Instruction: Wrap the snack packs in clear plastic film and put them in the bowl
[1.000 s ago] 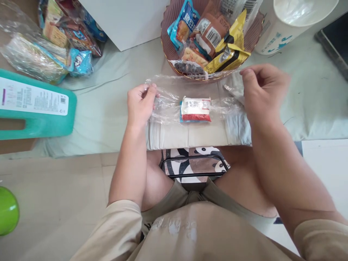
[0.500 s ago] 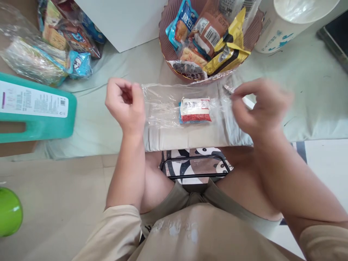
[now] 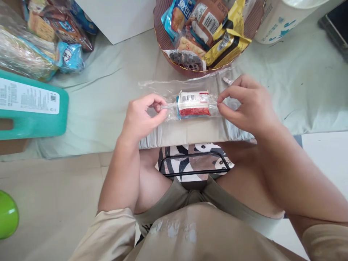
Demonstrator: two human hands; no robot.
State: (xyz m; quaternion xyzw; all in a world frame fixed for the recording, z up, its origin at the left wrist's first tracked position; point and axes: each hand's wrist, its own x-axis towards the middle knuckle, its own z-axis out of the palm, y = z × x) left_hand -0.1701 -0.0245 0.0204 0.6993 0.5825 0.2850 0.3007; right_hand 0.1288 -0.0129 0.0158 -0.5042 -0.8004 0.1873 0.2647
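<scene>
On the cloth-covered table before me, small snack packets (image 3: 193, 103), white and red with a blue edge beneath, lie in a clear plastic bag (image 3: 171, 114). My left hand (image 3: 145, 115) pinches the bag's gathered film to the left of the packets. On their other side, my right hand (image 3: 241, 101) pinches the film between thumb and forefinger. The bag is drawn narrow around the packets. A small white-and-pink tube-like piece (image 3: 227, 80) lies just beyond my right fingertips, its far end hidden.
A ribbed pinkish bowl (image 3: 168, 54) full of wrapped snacks stands just beyond the bag. A white paper cup (image 3: 280, 23) is at its right. On the left are more bagged snacks (image 3: 29, 54) and a teal container (image 3: 61, 108). The table edge (image 3: 187, 143) runs close to my lap.
Both hands have come inward and gripped the film close to the packets. The bag, spread flat before, is now gathered in at both sides.
</scene>
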